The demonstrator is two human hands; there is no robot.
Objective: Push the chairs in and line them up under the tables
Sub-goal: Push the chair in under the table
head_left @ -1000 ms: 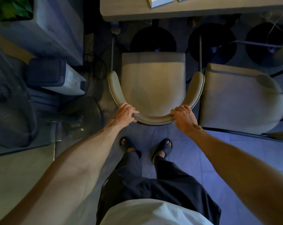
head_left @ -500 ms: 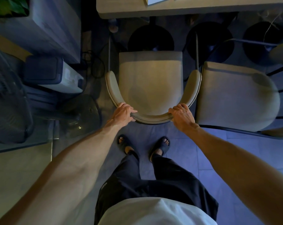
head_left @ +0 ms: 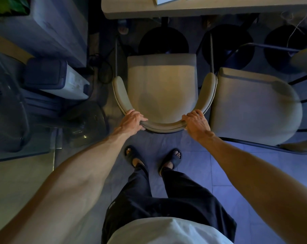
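A beige upholstered chair [head_left: 161,81] with a curved backrest stands directly in front of me, its seat facing the table [head_left: 202,9] at the top of the view. The seat's front edge sits short of the table edge. My left hand [head_left: 132,120] grips the left end of the curved backrest. My right hand [head_left: 195,122] grips its right end. A second beige chair [head_left: 251,106] stands right beside it on the right, nearly touching, turned slightly askew.
Dark round table bases [head_left: 164,42] stand on the floor under the table. A floor fan [head_left: 6,106] with its base [head_left: 85,120], a white box-shaped appliance [head_left: 59,78] and cables [head_left: 103,69] crowd the left. My sandalled feet [head_left: 152,159] stand on tiled floor behind the chair.
The chair has shifted slightly forward toward the table with both hands still gripping its backrest; my feet have followed a little.
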